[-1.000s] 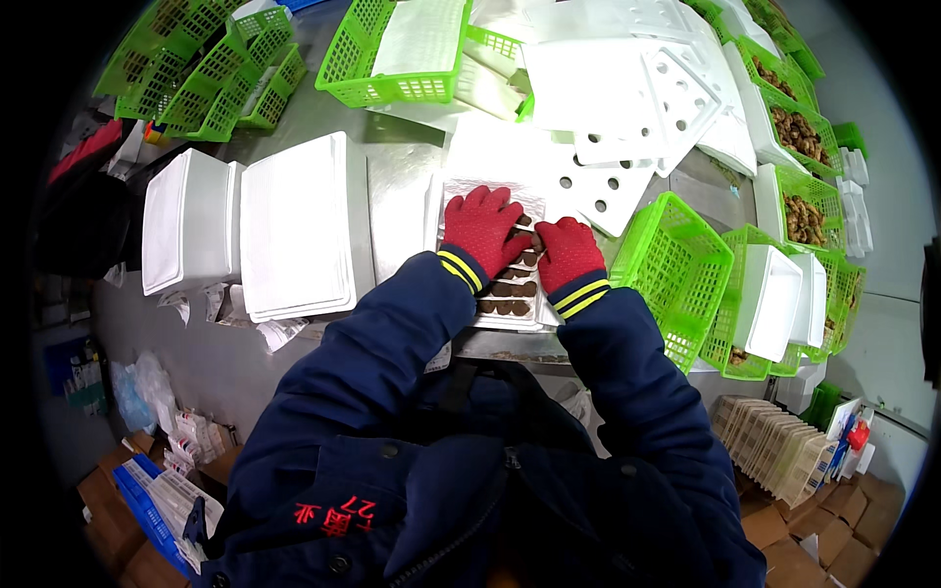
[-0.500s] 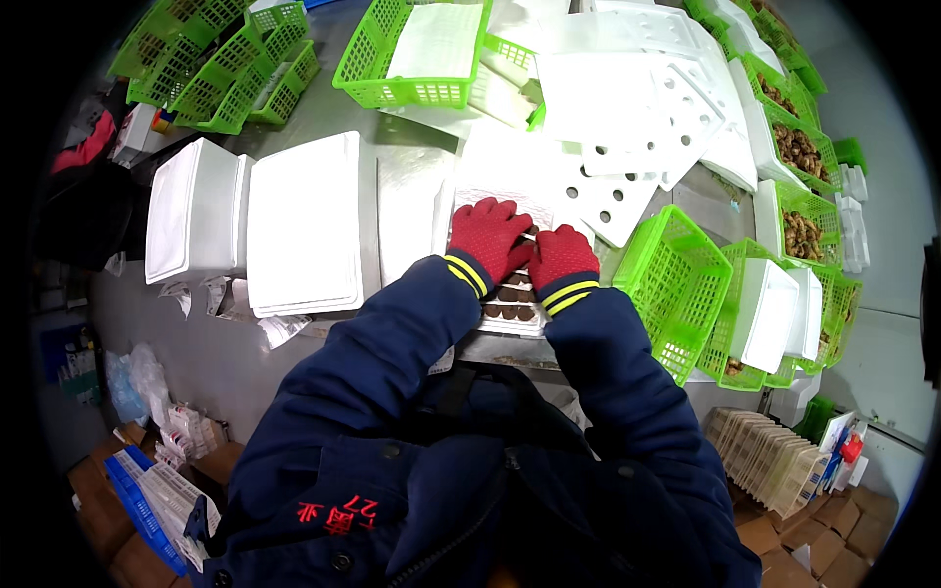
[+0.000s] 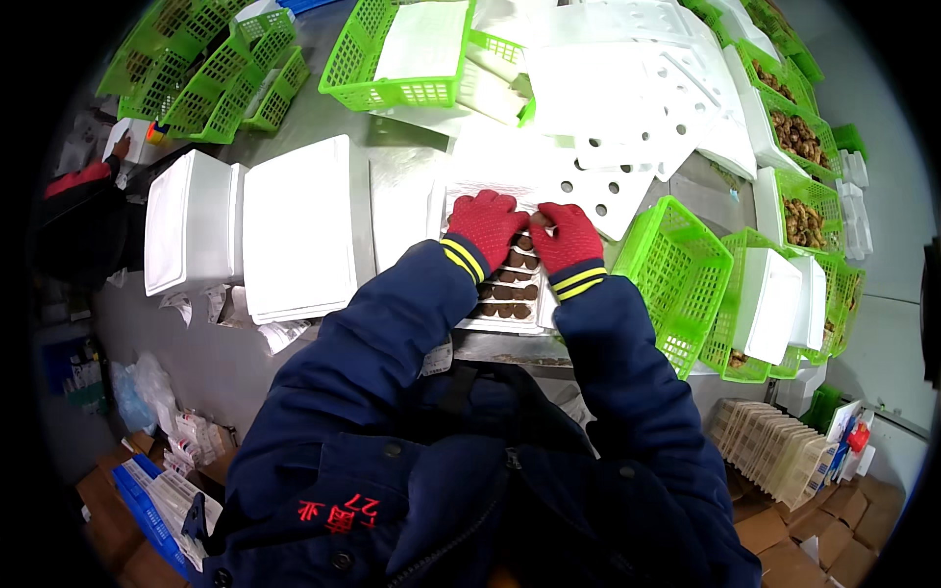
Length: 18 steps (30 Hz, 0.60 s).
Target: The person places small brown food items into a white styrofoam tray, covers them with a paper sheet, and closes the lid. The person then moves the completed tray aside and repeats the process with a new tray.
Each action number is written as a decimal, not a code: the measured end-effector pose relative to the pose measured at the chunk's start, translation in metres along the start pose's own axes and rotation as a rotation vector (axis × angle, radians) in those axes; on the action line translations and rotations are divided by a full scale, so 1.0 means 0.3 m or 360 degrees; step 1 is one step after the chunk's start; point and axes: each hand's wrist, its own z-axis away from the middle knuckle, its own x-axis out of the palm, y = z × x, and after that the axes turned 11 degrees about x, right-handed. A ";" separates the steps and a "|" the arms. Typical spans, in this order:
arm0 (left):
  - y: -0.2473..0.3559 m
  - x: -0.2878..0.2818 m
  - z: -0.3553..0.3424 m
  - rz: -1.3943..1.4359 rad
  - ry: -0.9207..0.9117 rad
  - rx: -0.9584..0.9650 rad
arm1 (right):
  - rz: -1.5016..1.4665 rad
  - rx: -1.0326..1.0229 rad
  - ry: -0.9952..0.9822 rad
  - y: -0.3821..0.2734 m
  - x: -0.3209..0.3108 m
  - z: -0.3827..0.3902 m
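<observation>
Both of my hands wear red knit gloves over a white sectioned tray (image 3: 502,325) lined with rows of dark brown round pieces (image 3: 518,293). My left hand (image 3: 482,227) rests on the upper left of the tray, its fingers loosely bent and slightly apart, hiding part of the rows. At the tray's upper right, my right hand (image 3: 567,237) pinches a brown piece (image 3: 540,219) between thumb and fingers. Just right of that hand is a green plastic basket (image 3: 674,257).
Stacked white boxes (image 3: 299,225) stand left. Perforated white sheets (image 3: 627,137) and a green basket (image 3: 338,59) lie behind the tray. Baskets holding knobbly brown produce (image 3: 802,218) line the right. A co-worker's hand (image 3: 122,147) shows at the far left. The steel table (image 3: 412,133) bears everything.
My right hand has risen slightly, with a brown piece now visible in its pinch, uncovering more of the rows. At the far left, a co-worker's hand has come into view.
</observation>
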 end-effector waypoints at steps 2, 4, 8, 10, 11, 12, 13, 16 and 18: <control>-0.013 0.023 0.011 0.0042 0.0065 -0.0015 | 0.0417 -0.0098 -0.0064 0.007 0.014 -0.011; -0.010 0.009 0.006 0.0154 -0.0008 -0.0066 | 0.0755 -0.0140 -0.0060 -0.017 0.016 -0.009; -0.007 0.015 0.022 0.0120 0.0078 -0.0031 | 0.1116 -0.0082 -0.0181 -0.062 0.024 -0.021; -0.005 -0.003 0.012 0.0177 0.0017 -0.0049 | 0.0999 0.0038 -0.0408 -0.063 -0.011 -0.051; -0.012 -0.019 0.014 0.0363 0.0030 -0.0071 | 0.0837 0.0063 -0.0480 -0.050 -0.032 -0.054; -0.070 0.071 0.052 0.0209 0.0534 0.0021 | 0.0620 0.0033 -0.0426 -0.046 -0.043 -0.056; -0.089 0.017 0.039 0.0233 0.0699 -0.0063 | 0.0454 0.0027 -0.0237 -0.013 -0.057 -0.061; -0.270 0.007 0.077 0.0423 0.0954 -0.0525 | 0.0169 0.0021 0.0026 0.073 -0.050 -0.119; -0.307 0.021 0.092 0.0295 0.0805 -0.0708 | 0.0059 0.0185 -0.0012 0.127 0.019 -0.158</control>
